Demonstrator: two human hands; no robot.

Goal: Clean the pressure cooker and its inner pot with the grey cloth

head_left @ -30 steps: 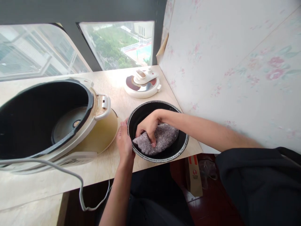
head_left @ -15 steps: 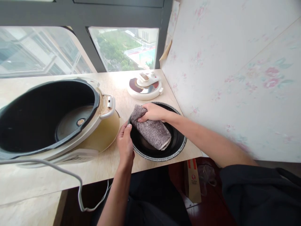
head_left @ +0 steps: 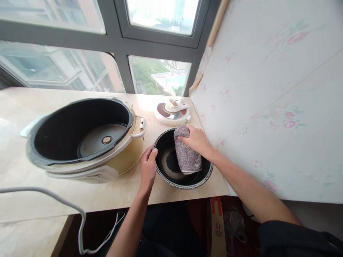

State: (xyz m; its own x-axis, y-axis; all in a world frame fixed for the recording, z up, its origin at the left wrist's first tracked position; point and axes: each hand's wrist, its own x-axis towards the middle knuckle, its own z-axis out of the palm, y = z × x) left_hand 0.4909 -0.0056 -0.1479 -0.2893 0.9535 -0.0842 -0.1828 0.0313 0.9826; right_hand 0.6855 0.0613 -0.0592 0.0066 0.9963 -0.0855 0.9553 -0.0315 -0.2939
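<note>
A dark inner pot (head_left: 167, 165) with a worn grey rim stands on the counter, its bottom partly covered by the cloth. My left hand (head_left: 148, 167) grips the pot's left rim, thumb over the edge and fingers outside. In my right hand (head_left: 197, 141) is a folded grey-brown towel (head_left: 188, 157), pinched at its upper end, which hangs over the pot's inside at the right. Whether the towel's lower end touches the pot wall I cannot tell. Left of the pot is the cooker body (head_left: 107, 162), open at the top, with a heating plate (head_left: 103, 141) inside.
Behind the pot lies the cooker lid (head_left: 173, 112), close to the window. A floral wall (head_left: 268, 107) borders the right side. A grey cord (head_left: 61, 202) loops over the counter's (head_left: 112, 200) front edge. A paper bag (head_left: 217, 228) stands below.
The towel has moved to the right inside the pot with my right hand, uncovering more of the bottom. My left hand stays on the rim. The view has tilted up.
</note>
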